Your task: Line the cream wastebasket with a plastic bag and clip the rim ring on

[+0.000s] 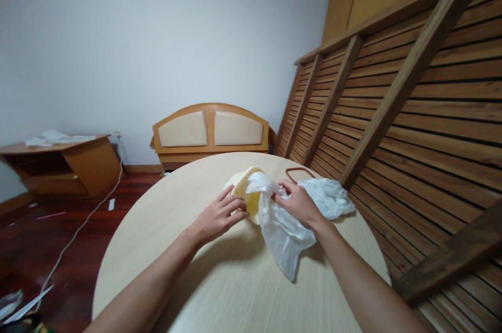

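Indoors, a smooth yellow container [253,206] lies tipped at 12 o'clock on a round, wood-grained table [157,228] whose widest room runs toward 9 o'clock; the left hand [220,217] meets the container's rim, its grip unclear. The right hand [300,202] pinches a wrinkled white plastic bag [280,231] reaching into the mouth, while a crumpled plastic heap [331,197] nears the edge at 2 o'clock.

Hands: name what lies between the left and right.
In the head view, the mouth of the yellow container and part of a white plastic bag lie between left hand and right hand.
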### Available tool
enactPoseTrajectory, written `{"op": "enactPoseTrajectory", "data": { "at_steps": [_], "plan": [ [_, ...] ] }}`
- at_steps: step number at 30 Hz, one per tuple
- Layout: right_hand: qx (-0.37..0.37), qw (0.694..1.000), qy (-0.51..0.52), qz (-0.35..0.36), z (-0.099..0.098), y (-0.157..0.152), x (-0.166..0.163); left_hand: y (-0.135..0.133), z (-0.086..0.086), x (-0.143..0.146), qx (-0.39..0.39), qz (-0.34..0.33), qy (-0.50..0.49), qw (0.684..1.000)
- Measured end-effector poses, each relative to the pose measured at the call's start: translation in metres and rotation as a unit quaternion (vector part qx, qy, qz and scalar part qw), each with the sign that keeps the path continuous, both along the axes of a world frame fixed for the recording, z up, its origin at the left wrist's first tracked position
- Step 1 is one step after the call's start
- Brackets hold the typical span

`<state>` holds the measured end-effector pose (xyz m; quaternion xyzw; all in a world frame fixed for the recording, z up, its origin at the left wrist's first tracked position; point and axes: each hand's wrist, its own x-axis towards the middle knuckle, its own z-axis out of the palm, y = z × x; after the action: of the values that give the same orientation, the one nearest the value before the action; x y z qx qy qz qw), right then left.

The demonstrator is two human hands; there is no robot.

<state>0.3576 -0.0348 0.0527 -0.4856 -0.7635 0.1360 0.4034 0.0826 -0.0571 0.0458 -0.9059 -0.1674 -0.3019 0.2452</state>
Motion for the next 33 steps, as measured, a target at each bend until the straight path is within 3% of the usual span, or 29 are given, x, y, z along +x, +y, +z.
{"op": "enactPoseTrajectory", "data": {
  "at_steps": [9, 16, 19, 25, 29, 33],
  "plan": [
    [0.019, 0.997, 0.038, -0.058, -0.014, 0.017, -0.002, 0.004, -0.009, 0.002, 0.002, 0.044, -0.089, 0.995],
    [-0.018, 0.993, 0.117, 0.002, -0.017, 0.023, -0.003, 0.0, -0.007, 0.005, -0.017, 0.047, -0.158, 0.986],
    [-0.031, 0.987, 0.154, 0.023, -0.02, 0.027, -0.003, -0.013, -0.002, 0.011, -0.026, 0.005, -0.188, 0.982],
    [-0.029, 0.982, 0.186, 0.024, -0.026, 0.031, -0.004, -0.047, 0.004, 0.036, -0.018, -0.115, -0.095, 0.989],
    [-0.026, 0.981, 0.189, 0.022, -0.026, 0.03, -0.005, -0.053, -0.002, 0.051, 0.003, -0.09, -0.031, 0.995],
    [-0.039, 0.98, 0.191, 0.026, -0.025, 0.029, -0.006, -0.048, -0.007, 0.053, 0.002, -0.066, -0.053, 0.996]
  ]
}}
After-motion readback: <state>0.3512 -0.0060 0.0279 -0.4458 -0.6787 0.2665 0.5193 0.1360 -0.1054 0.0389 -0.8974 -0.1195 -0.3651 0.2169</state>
